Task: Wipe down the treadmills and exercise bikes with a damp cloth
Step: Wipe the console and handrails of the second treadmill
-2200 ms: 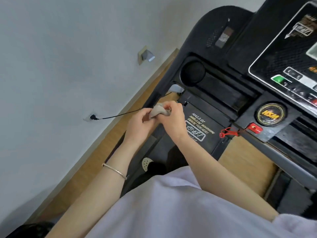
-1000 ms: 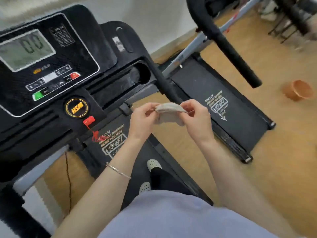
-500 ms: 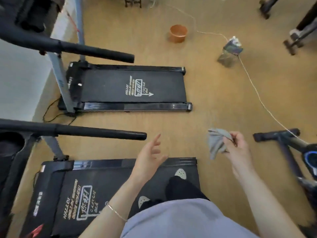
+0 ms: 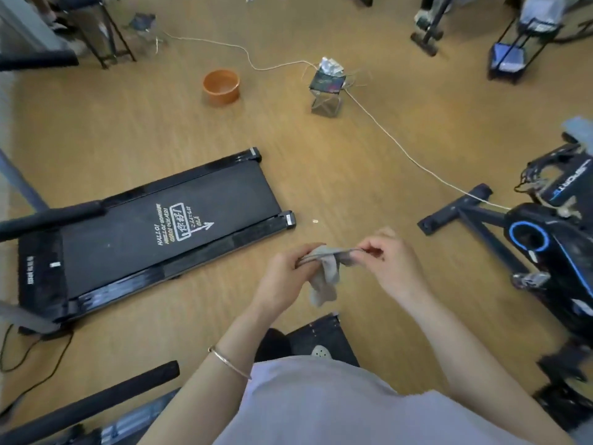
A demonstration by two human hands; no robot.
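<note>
Cloth (image 4: 327,274), grey and crumpled, stretches between a person's two hands above a wooden floor (image 4: 321,175): the left hand (image 4: 285,277) pinches one end, the right hand (image 4: 390,264) pinches the other, the rest hanging down. A black treadmill (image 4: 167,232) lies to the left, an exercise bike (image 4: 545,248) to the right, an orange bowl (image 4: 221,86) beyond.

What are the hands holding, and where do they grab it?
A grey cloth. The left hand and right hand each pinch an end of its top edge; the rest hangs down.
</note>
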